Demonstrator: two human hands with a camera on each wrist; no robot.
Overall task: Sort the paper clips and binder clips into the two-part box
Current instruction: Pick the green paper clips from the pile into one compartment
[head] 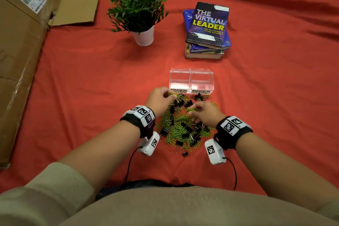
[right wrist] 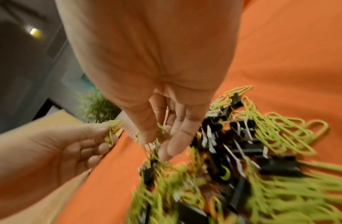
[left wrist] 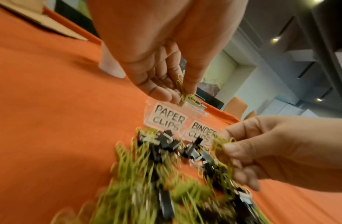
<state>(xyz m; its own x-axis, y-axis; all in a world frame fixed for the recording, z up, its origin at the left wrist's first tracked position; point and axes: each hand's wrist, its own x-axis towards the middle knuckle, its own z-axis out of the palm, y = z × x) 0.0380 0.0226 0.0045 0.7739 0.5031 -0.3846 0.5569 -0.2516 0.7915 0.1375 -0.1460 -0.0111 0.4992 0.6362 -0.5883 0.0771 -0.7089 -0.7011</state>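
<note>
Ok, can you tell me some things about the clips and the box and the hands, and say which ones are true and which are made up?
1. The left hand pinches green paper clips. True.
2. The clear box is already full of clips. False: both halves look empty.
3. The half labelled PAPER CLIPS is on the person's left. True.
4. The pile lies behind the box, beside the books. False: it lies in front of the box, nearer the person.
5. The right hand holds a book. False: its fingers are at the green paper clips on the pile.
</note>
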